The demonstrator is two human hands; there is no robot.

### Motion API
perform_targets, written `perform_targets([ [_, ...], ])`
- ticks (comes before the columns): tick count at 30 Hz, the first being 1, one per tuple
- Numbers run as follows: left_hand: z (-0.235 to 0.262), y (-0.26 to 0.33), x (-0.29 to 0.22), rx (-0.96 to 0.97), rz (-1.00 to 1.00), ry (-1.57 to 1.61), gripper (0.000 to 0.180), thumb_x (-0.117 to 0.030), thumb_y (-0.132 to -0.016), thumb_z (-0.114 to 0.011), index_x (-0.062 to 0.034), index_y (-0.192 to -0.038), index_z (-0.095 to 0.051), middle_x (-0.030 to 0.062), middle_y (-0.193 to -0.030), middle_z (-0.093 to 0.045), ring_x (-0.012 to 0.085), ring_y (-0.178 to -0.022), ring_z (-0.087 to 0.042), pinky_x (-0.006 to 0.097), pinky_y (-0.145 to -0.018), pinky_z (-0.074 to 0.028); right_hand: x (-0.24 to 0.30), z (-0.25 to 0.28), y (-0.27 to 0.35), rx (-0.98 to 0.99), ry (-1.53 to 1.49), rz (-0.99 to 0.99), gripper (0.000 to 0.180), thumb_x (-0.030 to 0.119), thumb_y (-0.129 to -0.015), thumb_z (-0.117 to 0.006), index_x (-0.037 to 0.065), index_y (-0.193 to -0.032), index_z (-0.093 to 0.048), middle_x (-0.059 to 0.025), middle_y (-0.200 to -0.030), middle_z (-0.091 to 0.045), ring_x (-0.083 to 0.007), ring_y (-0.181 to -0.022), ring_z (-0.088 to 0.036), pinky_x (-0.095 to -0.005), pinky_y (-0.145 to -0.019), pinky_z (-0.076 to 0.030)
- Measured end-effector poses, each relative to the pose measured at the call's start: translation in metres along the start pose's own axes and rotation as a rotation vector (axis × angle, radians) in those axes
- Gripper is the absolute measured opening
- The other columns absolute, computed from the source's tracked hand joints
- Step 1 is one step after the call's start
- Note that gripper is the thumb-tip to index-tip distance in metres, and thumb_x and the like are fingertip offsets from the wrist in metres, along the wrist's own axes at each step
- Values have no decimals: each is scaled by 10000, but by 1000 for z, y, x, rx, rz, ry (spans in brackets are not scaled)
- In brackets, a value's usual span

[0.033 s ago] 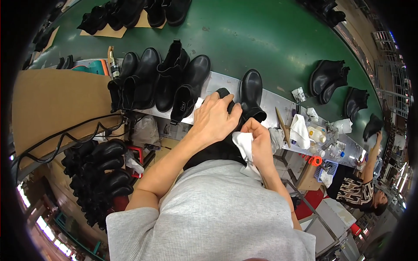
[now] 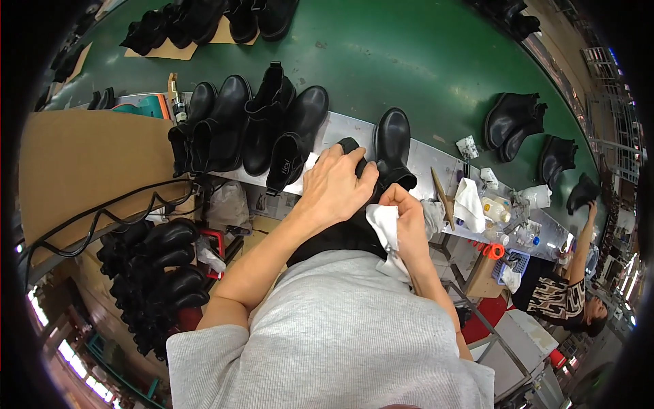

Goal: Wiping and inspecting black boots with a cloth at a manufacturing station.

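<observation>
My left hand (image 2: pixel 337 183) is wrapped over a black boot (image 2: pixel 349 144) at the near edge of the bench, its fingers covering most of the boot; only part of the dark toe shows. Close beside it, my right hand (image 2: pixel 410 221) pinches a bunched white cloth (image 2: pixel 384 223) that hangs down toward my shirt. Another black boot (image 2: pixel 393 136) stands upright just beyond the right hand, toe pointing away. To the left of my left hand, several black ankle boots (image 2: pixel 310 112) are lined up, some upright and some tilted.
Behind lies a green work surface (image 2: pixel 402 65) with more boots (image 2: pixel 516 126). Right of me are a wooden stick (image 2: pixel 443 198), a white rag (image 2: pixel 469 206) and bottles (image 2: pixel 496 210). A cardboard panel (image 2: pixel 95 153) and racked boots (image 2: pixel 160 273) stand left. A co-worker's hand (image 2: pixel 591 211) touches a boot (image 2: pixel 583 193).
My right hand and the white cloth have shifted very slightly upward and right. At the far right, the co-worker's hand and boot have moved a little. My left hand stays put.
</observation>
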State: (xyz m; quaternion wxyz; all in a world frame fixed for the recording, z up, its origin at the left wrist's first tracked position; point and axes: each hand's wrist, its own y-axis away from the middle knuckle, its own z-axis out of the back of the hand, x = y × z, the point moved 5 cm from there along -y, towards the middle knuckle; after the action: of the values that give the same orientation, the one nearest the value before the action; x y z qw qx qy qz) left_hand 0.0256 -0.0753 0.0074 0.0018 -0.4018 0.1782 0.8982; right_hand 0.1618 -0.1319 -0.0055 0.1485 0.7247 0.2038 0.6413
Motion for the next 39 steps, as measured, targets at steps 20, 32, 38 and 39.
perform_targets([
  [20,1,1,0,45,9,-13,449,-320,-865,-473,-1,-1151,-606,235,-989,-581,382,-1008,-555,439,-855,-448,-6,4,-7,163,-39,-81,123,54,-806,-620,34,-752,-511,42,-644,-516,-12,-575,-463,-183,-506,-344],
  [32,0,1,-2,76,38,-44,471,-333,-866,-462,1,-1171,-594,225,-965,-577,374,-982,-560,432,-836,-445,-10,5,-10,224,43,-125,87,38,-823,-591,35,-768,-523,40,-678,-519,-6,-595,-461,-186,-508,-349],
  [38,0,1,-2,75,26,-48,470,-332,-866,-463,1,-1172,-594,223,-959,-576,372,-984,-561,431,-834,-447,-16,7,-15,183,-383,-234,137,161,-868,-605,71,-842,-505,37,-555,-463,-35,-415,-422,-195,-386,-298],
  [39,1,1,-2,76,26,-48,470,-331,-866,-465,2,-1171,-594,223,-959,-576,373,-986,-561,431,-834,-448,-20,9,-18,220,-431,-232,145,162,-892,-574,76,-784,-531,14,-595,-511,-52,-429,-459,-200,-383,-327],
])
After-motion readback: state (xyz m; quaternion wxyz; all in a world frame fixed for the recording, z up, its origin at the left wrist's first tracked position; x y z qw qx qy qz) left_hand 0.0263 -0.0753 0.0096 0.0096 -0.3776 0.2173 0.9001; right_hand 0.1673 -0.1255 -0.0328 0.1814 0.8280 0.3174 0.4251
